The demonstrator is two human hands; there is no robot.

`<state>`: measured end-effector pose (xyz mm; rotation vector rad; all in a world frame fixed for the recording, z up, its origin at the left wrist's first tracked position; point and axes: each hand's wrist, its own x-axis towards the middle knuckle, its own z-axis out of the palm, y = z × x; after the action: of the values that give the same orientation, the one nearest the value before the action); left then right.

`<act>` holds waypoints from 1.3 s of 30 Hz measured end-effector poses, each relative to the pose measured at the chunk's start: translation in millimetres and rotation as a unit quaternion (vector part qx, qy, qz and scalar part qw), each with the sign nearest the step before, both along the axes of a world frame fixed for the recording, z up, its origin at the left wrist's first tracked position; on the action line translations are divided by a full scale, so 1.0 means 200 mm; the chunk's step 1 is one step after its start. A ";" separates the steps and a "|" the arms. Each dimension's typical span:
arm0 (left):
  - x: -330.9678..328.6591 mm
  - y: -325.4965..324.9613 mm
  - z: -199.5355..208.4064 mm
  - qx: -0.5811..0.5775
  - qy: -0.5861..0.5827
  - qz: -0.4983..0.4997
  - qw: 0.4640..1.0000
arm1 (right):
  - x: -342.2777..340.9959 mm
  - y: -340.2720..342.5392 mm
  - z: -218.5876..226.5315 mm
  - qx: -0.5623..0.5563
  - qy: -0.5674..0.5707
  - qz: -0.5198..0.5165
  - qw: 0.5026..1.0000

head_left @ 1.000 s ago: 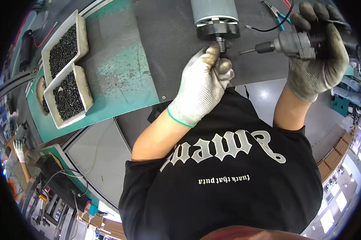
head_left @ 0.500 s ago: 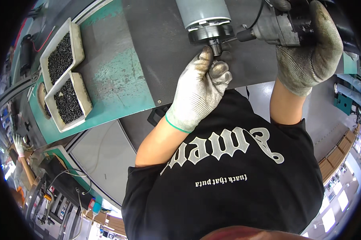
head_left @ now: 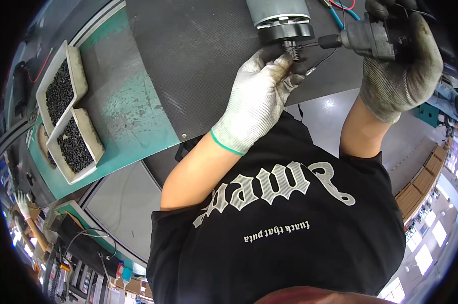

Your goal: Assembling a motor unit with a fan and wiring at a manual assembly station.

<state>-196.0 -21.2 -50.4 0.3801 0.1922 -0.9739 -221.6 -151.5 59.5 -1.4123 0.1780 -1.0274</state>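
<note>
A grey motor (head_left: 279, 9) with a black end ring lies at the top of the bench, its threaded shaft (head_left: 292, 49) pointing toward me. My left hand (head_left: 262, 96), in a stained white glove, is closed with thumb and fingers around that shaft's end; the fingertips are partly hidden. In my right hand (head_left: 404, 71), also gloved, is a power screwdriver (head_left: 368, 38), held sideways with the fingers wrapped round its dark body. Its thin bit (head_left: 310, 44) reaches left to the side of the shaft; whether it seats on a screw is too small to tell.
Two joined white trays (head_left: 82, 86) of small black parts stand on the green left side of the bench. Blue-handled pliers (head_left: 336, 17) lie beyond the screwdriver. A thin black wire (head_left: 323, 61) with a metal terminal hangs near my left fingers. Another person's gloved hand (head_left: 22, 203) shows far left.
The view has shifted, so the bench and trays sit further left and the motor further right. My left fingers have come up around the shaft. The pliers and the wire's terminal now show.
</note>
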 end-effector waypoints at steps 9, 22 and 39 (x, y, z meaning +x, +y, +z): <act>-0.03 -0.04 0.06 0.153 -0.061 0.037 0.986 | 0.05 0.08 0.01 -0.036 0.042 -0.043 0.998; -0.05 -0.05 0.03 0.186 -0.100 0.071 0.975 | 0.03 0.07 -0.05 -0.060 0.086 0.111 0.988; -0.05 0.00 0.01 -0.089 0.296 0.044 0.950 | 0.00 -0.47 -0.16 0.040 0.043 0.015 0.998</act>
<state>-205.9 -21.6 -49.3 -0.0983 0.6558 -0.9870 -222.4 -244.9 27.3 -1.3826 0.2574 -0.9256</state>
